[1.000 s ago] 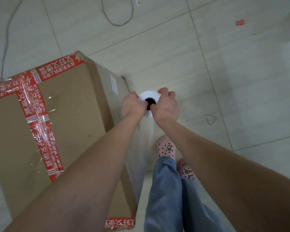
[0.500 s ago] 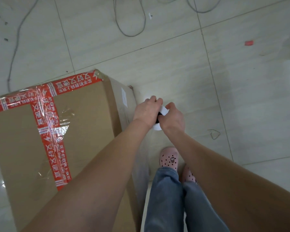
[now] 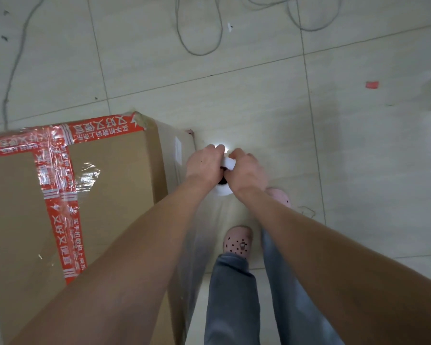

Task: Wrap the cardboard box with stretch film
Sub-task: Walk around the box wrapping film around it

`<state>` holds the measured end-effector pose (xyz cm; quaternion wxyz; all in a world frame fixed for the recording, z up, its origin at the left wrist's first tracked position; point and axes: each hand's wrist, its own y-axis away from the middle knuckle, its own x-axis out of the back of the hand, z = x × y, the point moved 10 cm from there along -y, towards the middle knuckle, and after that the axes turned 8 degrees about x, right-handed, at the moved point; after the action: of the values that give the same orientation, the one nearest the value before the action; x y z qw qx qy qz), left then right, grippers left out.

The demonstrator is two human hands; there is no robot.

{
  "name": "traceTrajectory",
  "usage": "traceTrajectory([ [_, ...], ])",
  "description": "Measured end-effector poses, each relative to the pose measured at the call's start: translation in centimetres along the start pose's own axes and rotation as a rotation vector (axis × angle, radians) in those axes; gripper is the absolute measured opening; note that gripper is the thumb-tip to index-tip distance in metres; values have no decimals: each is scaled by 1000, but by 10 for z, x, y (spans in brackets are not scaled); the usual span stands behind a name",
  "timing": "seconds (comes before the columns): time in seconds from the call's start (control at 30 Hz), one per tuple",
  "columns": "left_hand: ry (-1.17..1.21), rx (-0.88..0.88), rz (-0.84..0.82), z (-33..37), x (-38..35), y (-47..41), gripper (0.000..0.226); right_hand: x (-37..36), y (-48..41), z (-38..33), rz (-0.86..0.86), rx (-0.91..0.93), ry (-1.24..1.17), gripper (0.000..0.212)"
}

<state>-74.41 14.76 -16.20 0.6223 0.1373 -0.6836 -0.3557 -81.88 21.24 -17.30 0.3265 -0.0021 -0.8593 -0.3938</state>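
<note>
Cardboard box (image 3: 105, 195) stands on floor (image 3: 358, 170), left of both feet — film roll (image 3: 223, 191) beside its right face, cables (image 3: 199, 33) beyond.

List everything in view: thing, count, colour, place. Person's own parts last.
cardboard box: one, brown, on the floor at left
tape: crossing strips, red with white print, on the box top
stretch film roll: one, white, beside the box's far right corner
film: one sheet, clear, from the roll along the box's right side
cables: several, grey, floor at top
scrap: one, red, floor at upper right
floor: pale tiles, all around
shoes: two, pink, below the roll
jeans: one pair, blue, bottom centre
left hand: one, gripping the roll's top
right hand: one, gripping the roll's top
</note>
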Motion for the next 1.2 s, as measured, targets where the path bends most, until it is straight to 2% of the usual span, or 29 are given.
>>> traceTrajectory([
  [0.13, 265, 274, 37, -36, 11, -8, 19, 14, -18, -14, 4, 9, -3, 39],
  [0.3, 571, 581, 43, -69, 12, -11, 27, 15, -35, -20, -40, -99, -151, 40],
  [0.4, 705, 648, 70, -77, 10, -9, 30, 17, -44, -27, -47, -106, -228, 37],
  [0.53, 610, 540, 31, -59, 23, -18, 33, 32, -57, -31, -33, -92, -173, 34],
  [0.8, -48, 33, 76, 14, 60, -45, 29, 33, -60, -39, -109, 4, -87, 21],
  [1.1, -173, -97, 15, 23, 62, -66, 31, 34, -71, -42, -173, -19, -53, 21],
  [1.2, -189, -156, 0, 23, 65, -74, 30, 37, -80, -44, -149, -32, -7, 22],
])
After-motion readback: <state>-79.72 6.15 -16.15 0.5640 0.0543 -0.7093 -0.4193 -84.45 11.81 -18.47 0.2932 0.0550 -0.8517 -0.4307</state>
